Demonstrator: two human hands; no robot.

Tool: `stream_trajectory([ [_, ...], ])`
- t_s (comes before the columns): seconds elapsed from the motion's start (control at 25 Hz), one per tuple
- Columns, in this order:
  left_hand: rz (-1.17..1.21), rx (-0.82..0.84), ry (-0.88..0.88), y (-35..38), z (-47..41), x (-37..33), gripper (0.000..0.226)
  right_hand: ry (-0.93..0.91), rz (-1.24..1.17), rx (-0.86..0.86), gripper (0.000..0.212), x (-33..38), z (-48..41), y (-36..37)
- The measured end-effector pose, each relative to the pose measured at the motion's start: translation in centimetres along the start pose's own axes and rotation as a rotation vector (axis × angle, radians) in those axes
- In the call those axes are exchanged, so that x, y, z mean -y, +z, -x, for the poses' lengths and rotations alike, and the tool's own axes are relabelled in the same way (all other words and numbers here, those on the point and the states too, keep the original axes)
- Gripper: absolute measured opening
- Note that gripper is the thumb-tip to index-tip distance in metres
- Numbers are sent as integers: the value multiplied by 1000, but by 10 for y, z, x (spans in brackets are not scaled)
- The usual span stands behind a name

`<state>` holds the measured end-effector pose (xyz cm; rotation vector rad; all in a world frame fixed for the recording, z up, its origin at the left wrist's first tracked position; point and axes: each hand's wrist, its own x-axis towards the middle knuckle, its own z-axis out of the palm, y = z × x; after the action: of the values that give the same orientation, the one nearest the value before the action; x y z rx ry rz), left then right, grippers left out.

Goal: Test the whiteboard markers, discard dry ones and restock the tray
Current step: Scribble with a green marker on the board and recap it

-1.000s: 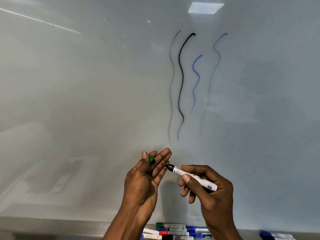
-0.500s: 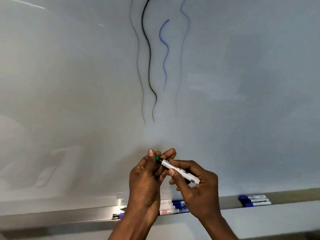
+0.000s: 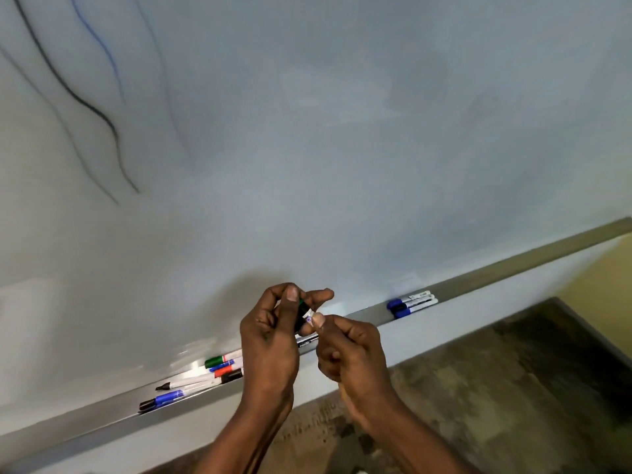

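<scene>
Two hands meet low before the whiteboard [image 3: 342, 148], both on one green-capped marker [image 3: 302, 307]. Your left hand [image 3: 270, 336] pinches the green cap between thumb and curled fingers, one finger reaching out over it. Your right hand [image 3: 352, 350] is closed tight round the white barrel, thumb pressed close to the cap; most of the barrel is hidden in the fist. You hold the marker just above the tray [image 3: 85, 419], apart from the others. Six markers [image 3: 224, 367] lie in the tray left of your left wrist: green, blue, red and black caps bunched together, then one uncapped, then one blue. Part of a seventh shows between your hands. Three more [image 3: 412, 304] lie side by side to your right. Four wavy lines [image 3: 118, 155] mark the board at upper left, two black, two blue
</scene>
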<state>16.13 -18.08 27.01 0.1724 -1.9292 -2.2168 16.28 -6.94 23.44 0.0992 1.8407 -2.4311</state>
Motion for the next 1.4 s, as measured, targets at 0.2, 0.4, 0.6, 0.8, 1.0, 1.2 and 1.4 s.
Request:
stream_trajectory([
  [0.2, -72, 131, -3, 35, -15, 19, 23, 432, -594, 177, 32, -4, -14, -47],
  [0.4, -142, 205, -64, 64, -26, 47, 24, 538, -701, 228, 34, -13, -28, -91],
  [0.6, -235, 93, -99, 75, -40, 101, 15, 339, -64, 91, 36, -37, -54, -130],
  [0.8, -966, 98, 7, 60, -37, 207, 47, 75, 704, -77, 22, -96, -99, -194],
  [1.0, -1399, 458, 50, 43, -21, 283, 98, -126, 1142, -14, 27, -141, -139, -248],
  [1.2, -1565, 474, -2, 34, -19, 314, 125, -437, 1391, 21, 27, -152, -164, -260],
  [1.4, -1628, 506, -38, 33, -17, 319, 135, -593, 1495, 50, 32, -177, -188, -267],
])
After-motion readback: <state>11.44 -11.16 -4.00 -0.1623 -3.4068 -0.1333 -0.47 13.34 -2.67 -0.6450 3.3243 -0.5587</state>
